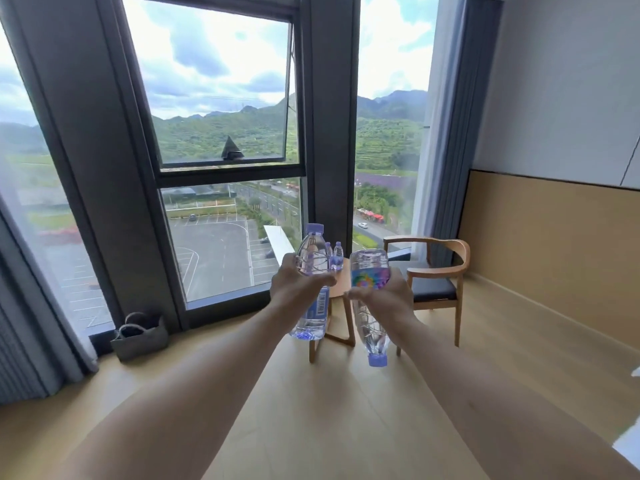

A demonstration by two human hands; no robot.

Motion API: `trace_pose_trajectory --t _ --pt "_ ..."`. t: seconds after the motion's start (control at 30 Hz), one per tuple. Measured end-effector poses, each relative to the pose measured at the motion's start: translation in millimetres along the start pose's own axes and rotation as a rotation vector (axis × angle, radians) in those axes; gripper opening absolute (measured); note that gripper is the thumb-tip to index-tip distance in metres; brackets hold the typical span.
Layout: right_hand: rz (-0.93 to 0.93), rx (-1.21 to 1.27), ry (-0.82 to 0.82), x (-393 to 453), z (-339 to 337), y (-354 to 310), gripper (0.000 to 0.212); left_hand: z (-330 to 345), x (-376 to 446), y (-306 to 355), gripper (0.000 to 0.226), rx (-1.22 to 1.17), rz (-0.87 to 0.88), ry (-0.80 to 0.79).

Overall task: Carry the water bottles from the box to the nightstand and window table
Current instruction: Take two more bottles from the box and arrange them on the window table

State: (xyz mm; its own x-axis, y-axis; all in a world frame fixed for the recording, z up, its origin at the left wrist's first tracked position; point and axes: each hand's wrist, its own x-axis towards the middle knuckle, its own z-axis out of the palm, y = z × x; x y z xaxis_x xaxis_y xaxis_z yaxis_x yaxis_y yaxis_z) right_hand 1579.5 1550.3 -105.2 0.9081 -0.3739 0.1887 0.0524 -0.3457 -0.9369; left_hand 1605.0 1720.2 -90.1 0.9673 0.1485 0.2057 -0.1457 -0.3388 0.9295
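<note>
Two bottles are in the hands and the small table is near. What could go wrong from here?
The right hand holds its clear plastic water bottle cap down, so it must be turned upright before landing and could slip. The small round wooden table already carries two small bottles; the left hand and its upright bottle might knock them over. Space there looks tight.

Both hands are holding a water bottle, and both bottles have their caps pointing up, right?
Not quite. The left hand holds its bottle cap up, but the bottle in the right hand is upside down, its purple cap pointing at the floor. The head view shows it.
</note>
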Motion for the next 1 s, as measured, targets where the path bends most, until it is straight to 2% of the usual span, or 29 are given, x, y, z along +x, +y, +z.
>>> trace_pose_trajectory --t 0.27,0.67,1.0 --pt "0.062 0.04 -0.039 139.2 76.7 50.6 0.071 48.9 149.4 -57.4 0.059 0.007 -0.002 0.005" --pt "0.187 0.027 -0.134 415.0 166.8 118.0 0.078 171.0 398.0 -112.6 0.063 0.123 -0.072 -0.038" --pt "0.262 -0.054 -0.239 576.2 239.6 184.4 0.078 235.2 552.1 -176.9 0.067 0.015 -0.269 -0.05"
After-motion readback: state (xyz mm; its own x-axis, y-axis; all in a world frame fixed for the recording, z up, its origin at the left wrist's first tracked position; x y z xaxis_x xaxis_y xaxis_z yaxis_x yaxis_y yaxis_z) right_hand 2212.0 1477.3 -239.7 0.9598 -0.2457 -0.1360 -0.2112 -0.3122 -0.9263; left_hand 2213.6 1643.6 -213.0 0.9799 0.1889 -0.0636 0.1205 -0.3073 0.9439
